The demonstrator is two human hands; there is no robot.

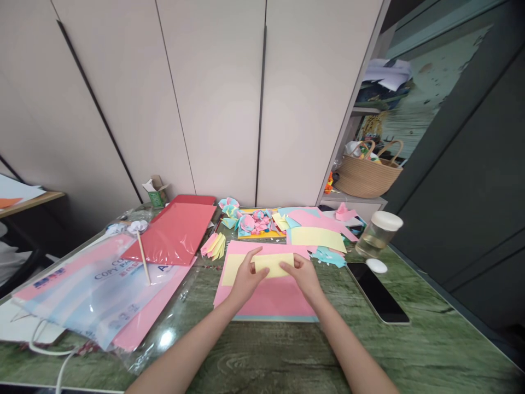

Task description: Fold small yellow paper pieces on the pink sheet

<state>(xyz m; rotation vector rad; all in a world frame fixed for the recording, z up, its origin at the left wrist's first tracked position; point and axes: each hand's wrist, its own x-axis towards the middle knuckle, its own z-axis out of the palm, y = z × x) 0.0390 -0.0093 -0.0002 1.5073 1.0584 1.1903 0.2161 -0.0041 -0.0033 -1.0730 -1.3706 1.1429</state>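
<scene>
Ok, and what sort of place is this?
Probably a home craft corner: yellow paper held over pink sheets, what look like paper flowers on the table, and a woven basket off to the right.

I watch through one head-worn camera. View looks from above near edge of counter (pixel 270 355), facing forward and down. Left forearm (pixel 192 342) and right forearm (pixel 346 342) enter along bottom edge, close to lens. Left grip (pixel 247 277) and right grip (pixel 302 272) sit within near range, below frame centre. I get wide angle: pale cabinet doors (pixel 213 98) fill upper background, woven basket (pixel 367 175) farther off at right.
</scene>
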